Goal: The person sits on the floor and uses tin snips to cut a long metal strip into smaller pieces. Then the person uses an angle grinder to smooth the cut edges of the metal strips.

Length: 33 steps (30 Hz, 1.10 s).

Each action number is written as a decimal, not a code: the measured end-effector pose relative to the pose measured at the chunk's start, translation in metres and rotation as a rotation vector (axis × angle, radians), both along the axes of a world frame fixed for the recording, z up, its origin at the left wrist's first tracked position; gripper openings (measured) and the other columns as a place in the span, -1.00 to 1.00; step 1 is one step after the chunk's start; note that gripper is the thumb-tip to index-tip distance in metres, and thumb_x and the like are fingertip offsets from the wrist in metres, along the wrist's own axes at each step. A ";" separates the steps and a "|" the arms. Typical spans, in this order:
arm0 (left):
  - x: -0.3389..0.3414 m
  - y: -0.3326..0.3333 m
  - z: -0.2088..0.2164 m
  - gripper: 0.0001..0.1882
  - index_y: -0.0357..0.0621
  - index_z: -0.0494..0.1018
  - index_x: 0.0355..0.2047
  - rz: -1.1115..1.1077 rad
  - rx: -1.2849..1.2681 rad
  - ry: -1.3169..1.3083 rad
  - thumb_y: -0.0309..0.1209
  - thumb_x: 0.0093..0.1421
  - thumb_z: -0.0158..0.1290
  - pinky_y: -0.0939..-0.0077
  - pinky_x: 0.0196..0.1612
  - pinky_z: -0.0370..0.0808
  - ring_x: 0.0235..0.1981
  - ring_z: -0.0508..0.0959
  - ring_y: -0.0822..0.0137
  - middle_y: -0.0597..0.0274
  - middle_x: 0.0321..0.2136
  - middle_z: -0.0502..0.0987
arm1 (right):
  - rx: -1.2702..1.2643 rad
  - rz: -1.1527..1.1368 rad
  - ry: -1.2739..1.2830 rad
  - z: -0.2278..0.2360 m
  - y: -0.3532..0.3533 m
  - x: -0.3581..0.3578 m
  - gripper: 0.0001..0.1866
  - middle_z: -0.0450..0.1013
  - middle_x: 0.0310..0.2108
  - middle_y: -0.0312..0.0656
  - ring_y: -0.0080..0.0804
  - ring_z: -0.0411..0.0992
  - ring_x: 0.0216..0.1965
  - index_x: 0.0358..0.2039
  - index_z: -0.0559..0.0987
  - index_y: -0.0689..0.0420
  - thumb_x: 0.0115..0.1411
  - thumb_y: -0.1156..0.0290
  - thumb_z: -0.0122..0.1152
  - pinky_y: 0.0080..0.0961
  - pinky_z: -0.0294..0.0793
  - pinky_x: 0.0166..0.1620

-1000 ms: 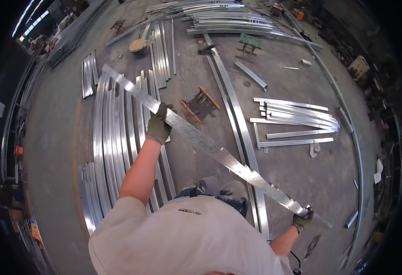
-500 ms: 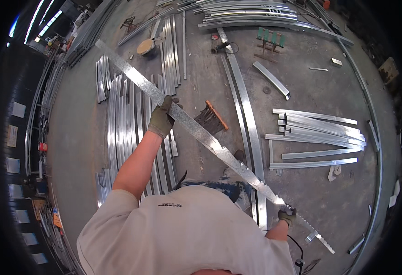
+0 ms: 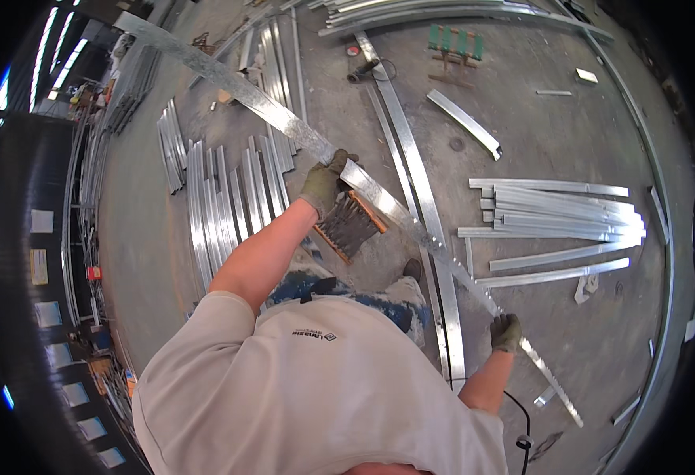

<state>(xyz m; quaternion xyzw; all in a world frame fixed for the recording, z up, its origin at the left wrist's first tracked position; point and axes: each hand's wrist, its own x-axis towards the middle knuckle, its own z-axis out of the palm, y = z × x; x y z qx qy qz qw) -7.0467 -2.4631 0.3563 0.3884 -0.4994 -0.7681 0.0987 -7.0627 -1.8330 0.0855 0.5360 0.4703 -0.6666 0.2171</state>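
A long galvanized metal channel [image 3: 268,107] slants across in front of me, from the far left down to the near right. My left hand [image 3: 328,184], in an olive work glove, is closed around its middle. Farther down its length, my right hand [image 3: 506,332], gloved alike, grips the notched, narrower-looking part. The channel's near end [image 3: 557,392] runs on past my right hand. Beneath my left hand, on the floor, stands a small stool [image 3: 350,226] with orange edges and a dark slatted top.
Stacked metal channels lie at left [image 3: 220,198] and at right [image 3: 557,212]. Two long channels [image 3: 422,190] stretch along the floor beside my foot, a corded power tool [image 3: 363,71] at their far end. A green-topped stool [image 3: 456,43] stands beyond. A black cable [image 3: 526,419] trails near my right arm.
The channel's far end has swung up and toward the far left. My left hand has moved right, and my right hand has risen slightly farther out. Both keep their hold.
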 end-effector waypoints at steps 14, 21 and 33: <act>-0.136 -0.129 -0.171 -0.53 -0.17 0.51 0.13 -0.167 0.417 -0.108 -0.04 0.47 0.07 0.22 0.10 0.68 -0.03 0.65 0.16 0.12 -0.06 0.64 | 0.105 0.278 -0.044 0.027 -0.269 -0.005 -0.56 0.65 -0.11 -0.17 -0.29 0.63 -0.28 0.17 0.55 0.10 0.36 0.16 0.25 -0.34 0.63 -0.27; -0.205 -0.181 -0.382 -0.55 -0.10 0.50 0.11 -0.077 0.709 -0.238 -0.03 0.43 0.12 0.12 0.11 0.68 -0.01 0.64 0.17 0.21 -0.02 0.63 | 0.137 0.292 -0.143 0.027 -0.465 0.066 -0.63 0.68 -0.28 -0.19 -0.44 0.63 -0.37 -0.09 0.69 0.20 0.38 0.12 0.29 -0.48 0.60 -0.34; -0.310 -0.231 -0.604 -0.65 -0.13 0.54 -0.07 -0.049 0.683 -0.231 -0.08 0.48 0.06 0.16 0.00 0.70 -0.10 0.66 0.18 0.20 -0.14 0.65 | -0.189 0.301 -0.409 -0.087 -0.631 0.096 -0.47 0.63 -0.14 -0.21 -0.43 0.64 -0.22 0.16 0.59 0.26 0.36 0.13 0.38 -0.52 0.64 -0.17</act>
